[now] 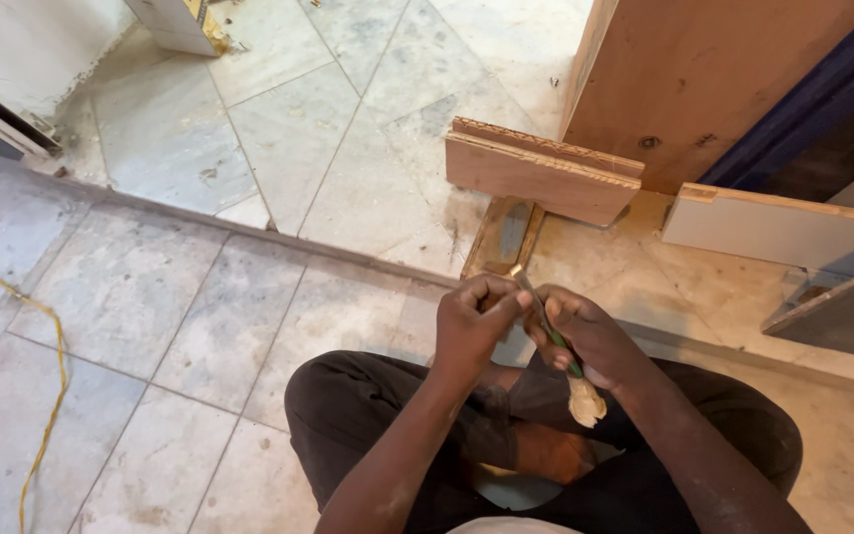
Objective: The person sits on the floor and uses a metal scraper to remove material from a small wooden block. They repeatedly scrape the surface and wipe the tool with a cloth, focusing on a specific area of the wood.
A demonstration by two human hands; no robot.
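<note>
Item: green-handled tool [554,334], held over our crossed legs, its near end clotted with pale putty [585,402]. Our right hand [590,336] is closed around the handle; our left hand [474,318] pinches the far tip. Beyond, on the tiled floor [180,297]: plywood offcut [538,170], upright. Far left: yellow cord [46,396].

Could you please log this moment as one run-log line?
left hand: pinching brush tip | right hand: gripping brush | posture: seated cross-legged on tiled floor | ahead: plywood pieces
</note>
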